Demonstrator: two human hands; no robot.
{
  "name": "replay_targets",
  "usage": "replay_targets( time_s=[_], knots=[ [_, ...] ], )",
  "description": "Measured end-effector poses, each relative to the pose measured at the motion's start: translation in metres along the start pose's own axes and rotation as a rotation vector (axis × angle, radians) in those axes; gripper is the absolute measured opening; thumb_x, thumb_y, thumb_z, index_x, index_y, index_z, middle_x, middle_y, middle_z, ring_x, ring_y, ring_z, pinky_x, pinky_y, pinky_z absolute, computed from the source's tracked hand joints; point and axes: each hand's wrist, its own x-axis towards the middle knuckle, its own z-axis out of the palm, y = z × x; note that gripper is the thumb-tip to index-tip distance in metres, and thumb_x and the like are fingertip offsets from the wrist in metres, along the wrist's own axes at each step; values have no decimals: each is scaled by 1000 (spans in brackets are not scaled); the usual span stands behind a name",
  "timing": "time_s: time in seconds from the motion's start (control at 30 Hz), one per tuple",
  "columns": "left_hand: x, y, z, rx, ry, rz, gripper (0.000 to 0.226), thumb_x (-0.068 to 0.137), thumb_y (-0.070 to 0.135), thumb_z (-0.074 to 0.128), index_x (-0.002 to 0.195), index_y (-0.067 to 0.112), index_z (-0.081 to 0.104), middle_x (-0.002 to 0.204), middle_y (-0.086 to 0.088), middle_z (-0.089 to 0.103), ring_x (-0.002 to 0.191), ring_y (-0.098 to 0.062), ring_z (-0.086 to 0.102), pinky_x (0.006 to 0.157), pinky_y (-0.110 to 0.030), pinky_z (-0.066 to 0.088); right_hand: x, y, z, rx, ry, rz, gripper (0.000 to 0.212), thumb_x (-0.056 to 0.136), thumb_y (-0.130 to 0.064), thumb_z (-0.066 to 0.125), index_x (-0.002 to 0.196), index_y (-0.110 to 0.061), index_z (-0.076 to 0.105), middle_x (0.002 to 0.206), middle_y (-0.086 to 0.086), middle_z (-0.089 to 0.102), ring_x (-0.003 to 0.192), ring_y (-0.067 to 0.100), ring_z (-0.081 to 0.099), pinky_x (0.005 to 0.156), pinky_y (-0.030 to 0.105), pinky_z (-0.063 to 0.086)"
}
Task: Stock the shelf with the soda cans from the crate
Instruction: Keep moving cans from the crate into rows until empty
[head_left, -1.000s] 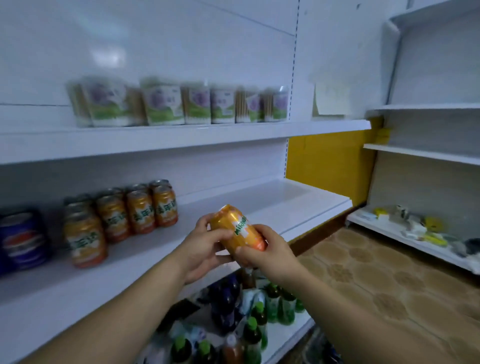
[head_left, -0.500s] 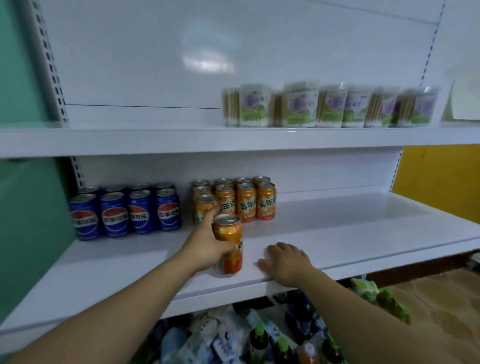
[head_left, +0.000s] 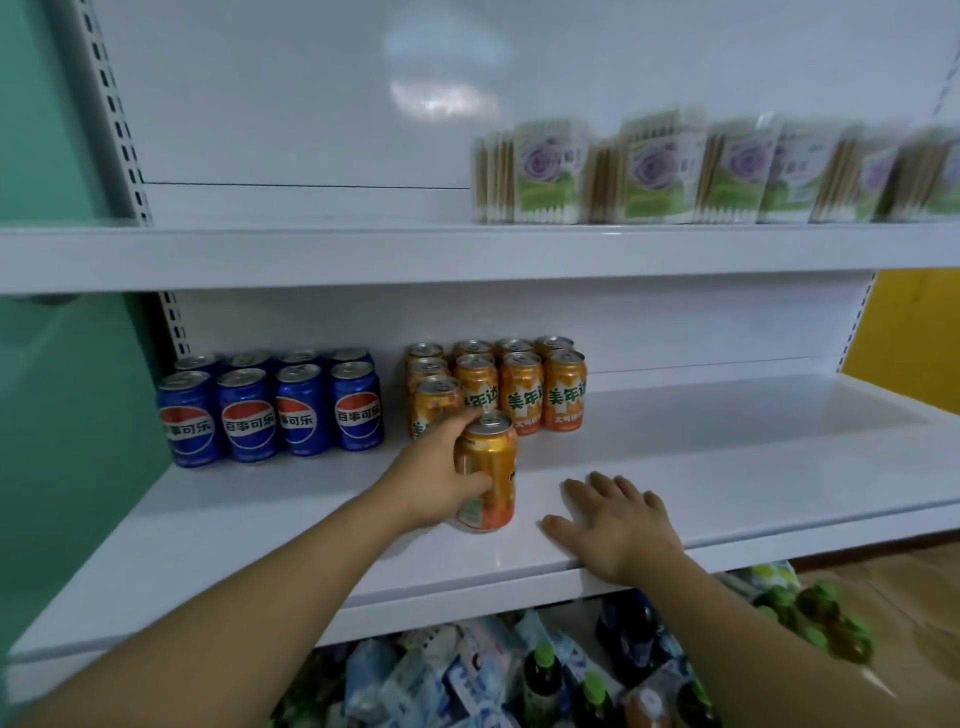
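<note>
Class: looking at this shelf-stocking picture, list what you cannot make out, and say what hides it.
- Crate: nowhere in the head view.
- Held orange can: label covered by left hand.
- Rear orange cans: hidden behind the front row.
- Packets above: print blurred.
- Bottles below: cut off by the frame edge.

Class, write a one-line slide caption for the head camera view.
Left hand grips an upright orange soda can on the middle shelf before the orange cans; right hand lies flat beside it.

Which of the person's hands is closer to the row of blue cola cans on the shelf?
Left. The left hand grips an upright orange soda can just right of the blue cola cans; the right hand lies flat on the white shelf, farther right.
</note>
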Motion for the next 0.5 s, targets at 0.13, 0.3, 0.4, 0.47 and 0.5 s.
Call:
replay_targets(
  time_s=[0.13,0.3,0.4,0.47,0.5],
  knots=[
    [3,3,3,111,81,43,84,75,29,79,144,30,32,145,6,40,125,-15,45,99,-31,43,-4,-1,-2,25,18,-1,65,88,-73,24,140,-34,35,154,0,29,141,25,23,112,47,21],
    [12,7,12,294,175,80,85,74,42,78,143,26,30,148,5,32,132,-18,38,105,-39,40,-5,-1,-2,49,29,2,65,88,-72,26,140,-34,36,157,0,26,143,25,21,112,47,19],
    [18,-3,7,308,85,111,89,75,39,76,146,31,24,155,7,24,138,-18,32,108,-41,39,-5,-1,-2,61,26,4,65,89,-71,25,141,-35,35,158,0,25,144,25,20,113,47,18],
    [21,-10,1,254,48,110,88,76,33,77,146,34,25,154,7,26,138,-18,34,108,-41,40,-6,-1,-3,63,37,2,63,89,-71,26,139,-34,38,155,0,29,141,25,23,112,47,19],
    [21,-11,0,253,53,117,87,76,33,77,146,35,26,154,7,28,137,-18,35,107,-41,40,-6,-2,-3,64,41,1,63,89,-70,26,138,-34,39,154,0,31,140,25,24,111,47,20]
  ],
)
